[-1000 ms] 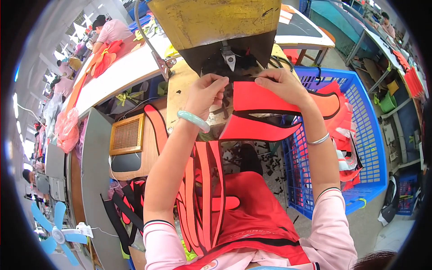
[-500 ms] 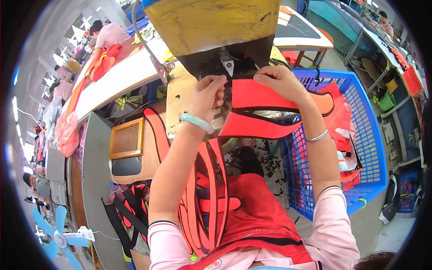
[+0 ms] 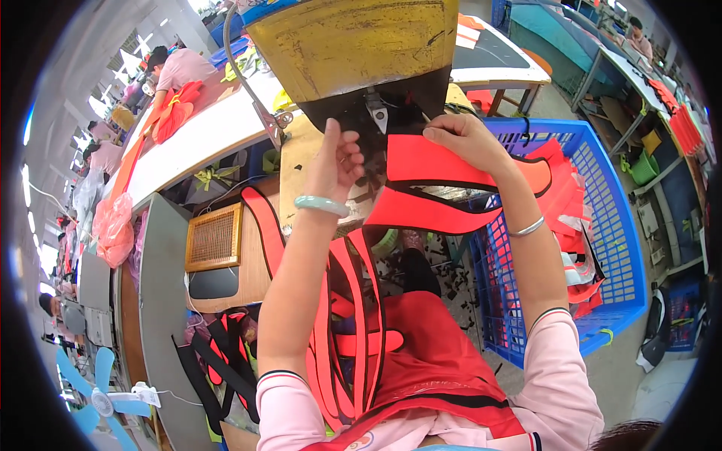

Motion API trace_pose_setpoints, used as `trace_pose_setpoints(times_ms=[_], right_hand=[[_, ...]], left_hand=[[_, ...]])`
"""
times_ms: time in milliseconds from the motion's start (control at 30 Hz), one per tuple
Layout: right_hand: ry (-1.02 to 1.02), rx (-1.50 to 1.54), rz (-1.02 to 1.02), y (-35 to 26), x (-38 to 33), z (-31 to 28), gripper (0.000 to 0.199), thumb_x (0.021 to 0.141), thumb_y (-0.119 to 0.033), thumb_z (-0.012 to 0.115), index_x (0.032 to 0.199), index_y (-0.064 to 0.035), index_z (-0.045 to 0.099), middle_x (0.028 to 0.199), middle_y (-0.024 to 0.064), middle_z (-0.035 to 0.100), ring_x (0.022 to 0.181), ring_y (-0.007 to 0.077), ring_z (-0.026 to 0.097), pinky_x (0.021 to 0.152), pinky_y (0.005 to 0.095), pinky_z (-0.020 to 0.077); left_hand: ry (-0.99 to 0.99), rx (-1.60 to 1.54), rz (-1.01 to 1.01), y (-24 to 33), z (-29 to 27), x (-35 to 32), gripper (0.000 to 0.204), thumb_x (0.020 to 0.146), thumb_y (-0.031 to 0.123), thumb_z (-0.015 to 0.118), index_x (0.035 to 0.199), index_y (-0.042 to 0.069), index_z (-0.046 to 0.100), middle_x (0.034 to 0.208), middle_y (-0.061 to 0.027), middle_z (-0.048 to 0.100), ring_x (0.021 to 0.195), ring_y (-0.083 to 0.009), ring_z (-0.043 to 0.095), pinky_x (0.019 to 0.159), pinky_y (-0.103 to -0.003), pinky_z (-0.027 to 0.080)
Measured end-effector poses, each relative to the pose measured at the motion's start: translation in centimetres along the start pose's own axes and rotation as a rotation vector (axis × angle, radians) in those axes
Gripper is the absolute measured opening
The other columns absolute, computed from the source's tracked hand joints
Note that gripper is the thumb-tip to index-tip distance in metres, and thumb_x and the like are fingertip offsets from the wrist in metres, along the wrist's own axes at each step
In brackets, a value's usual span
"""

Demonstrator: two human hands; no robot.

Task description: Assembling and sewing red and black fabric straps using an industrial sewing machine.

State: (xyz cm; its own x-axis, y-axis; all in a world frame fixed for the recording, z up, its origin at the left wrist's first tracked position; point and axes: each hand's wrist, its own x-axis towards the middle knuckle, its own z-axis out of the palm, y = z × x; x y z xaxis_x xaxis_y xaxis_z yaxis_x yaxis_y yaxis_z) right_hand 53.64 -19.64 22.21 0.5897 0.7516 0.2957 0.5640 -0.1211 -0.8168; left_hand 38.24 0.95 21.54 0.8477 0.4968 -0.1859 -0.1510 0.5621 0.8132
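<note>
My right hand (image 3: 465,141) is closed on the upper edge of a bright red-orange fabric piece (image 3: 425,156) with black edging, just below a worn yellow machine head (image 3: 353,49). Between my hands, a pointed metal part (image 3: 377,116) shows under that head. The piece drapes past my right forearm, and a second wide red-orange band (image 3: 421,213) hangs below it. Left of the fabric, my left hand (image 3: 337,161) is raised with its thumb apart and fingers loosely curved, holding nothing. Long black-edged red-orange strips (image 3: 350,282) hang beside my left arm and across my lap.
A blue plastic basket (image 3: 635,248) with red fabric pieces stands at my right. To the left are a wooden-framed panel (image 3: 214,239), black strips (image 3: 214,368) and a light-blue fan (image 3: 101,402). Black scraps litter the floor. Other people sit at tables farther off.
My left hand has opened from a pinch near the fabric's left corner and drawn slightly left, its thumb lifting upward. My right hand keeps its grip on the fabric.
</note>
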Motion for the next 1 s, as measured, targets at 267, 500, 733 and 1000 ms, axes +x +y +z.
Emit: trace_pose_setpoints(times_ms=[267,500,733,1000], right_hand=[[-0.102,0.07,-0.044,-4.3,-7.2,0.2,0.017,0.09,-0.013,0.066,0.098,0.0015,0.069,0.085,0.0067,0.071,0.08,0.0114,0.064,0.073,0.027,0.0501],[-0.181,0.447,0.028,-2.4,-10.6,-1.8,0.019,0.096,-0.013,0.06,0.104,0.0023,0.067,0.087,0.003,0.068,0.08,0.0118,0.062,0.073,0.0256,0.0504],[-0.565,0.334,0.217,1.8,-16.2,9.5,0.042,0.101,-0.038,0.053,0.108,0.0018,0.064,0.09,0.0008,0.066,0.087,0.0098,0.059,0.081,0.023,0.0463],[-0.448,0.429,0.278,-3.9,-15.0,7.6,0.031,0.095,-0.03,0.064,0.082,-0.0026,0.065,0.073,-0.0041,0.059,0.069,0.0029,0.05,0.061,0.0221,0.0415]], left_hand=[[-0.539,0.77,-0.045,-4.7,-3.5,-8.5,0.046,0.097,0.025,0.062,0.133,-0.002,0.055,0.129,-0.0052,0.06,0.119,-0.0135,0.053,0.102,-0.03,0.042],[-0.435,0.933,0.051,-7.7,-5.6,-11.6,0.026,0.091,0.006,0.054,0.113,-0.004,0.064,0.096,-0.0018,0.068,0.09,-0.0068,0.058,0.084,-0.025,0.048],[-0.339,0.884,0.082,-9.0,-5.2,-15.7,0.026,0.087,0.003,0.06,0.113,0.002,0.064,0.099,-0.0084,0.07,0.09,-0.014,0.065,0.08,-0.029,0.051],[-0.11,1.222,0.457,-12.0,-4.0,-18.0,0.039,0.073,0.012,0.073,0.108,0.004,0.059,0.095,-0.0126,0.06,0.095,-0.0301,0.055,0.09,-0.041,0.04]])
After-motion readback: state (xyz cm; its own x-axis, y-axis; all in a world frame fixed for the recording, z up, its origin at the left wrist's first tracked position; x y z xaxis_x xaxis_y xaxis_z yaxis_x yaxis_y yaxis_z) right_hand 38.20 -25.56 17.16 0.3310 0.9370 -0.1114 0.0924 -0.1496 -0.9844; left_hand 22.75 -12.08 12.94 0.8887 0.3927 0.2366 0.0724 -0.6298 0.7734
